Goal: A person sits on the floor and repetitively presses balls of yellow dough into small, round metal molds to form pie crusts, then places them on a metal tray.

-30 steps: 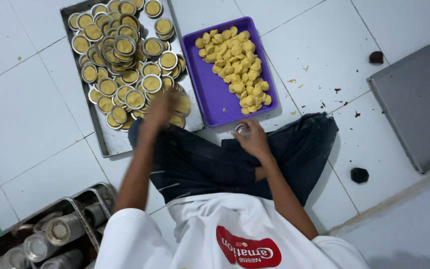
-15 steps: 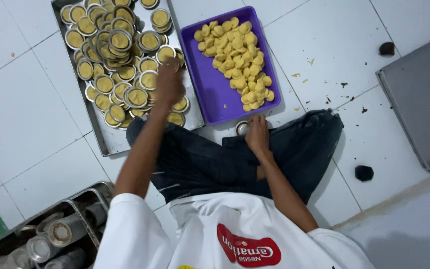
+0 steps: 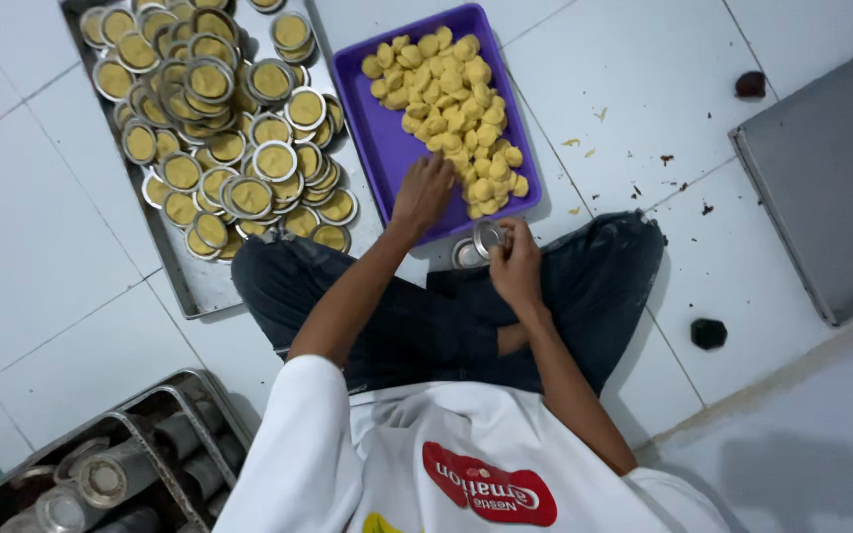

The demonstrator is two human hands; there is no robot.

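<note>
Dough balls (image 3: 451,104) lay heaped in the purple tray (image 3: 377,148), just beyond your left hand (image 3: 425,192), whose fingers reached loosely onto them, gripping nothing that shows. Your right hand (image 3: 515,262) pinched a small empty tin mould (image 3: 489,237) over your lap, tilted toward the tray. Filled moulds (image 3: 219,128) were stacked farther left on the metal tray (image 3: 199,286).

metal tray (image 3: 199,286) — top cut off | left hand (image 3: 425,192) — fingertips hide dough balls (image 3: 451,94)
</note>
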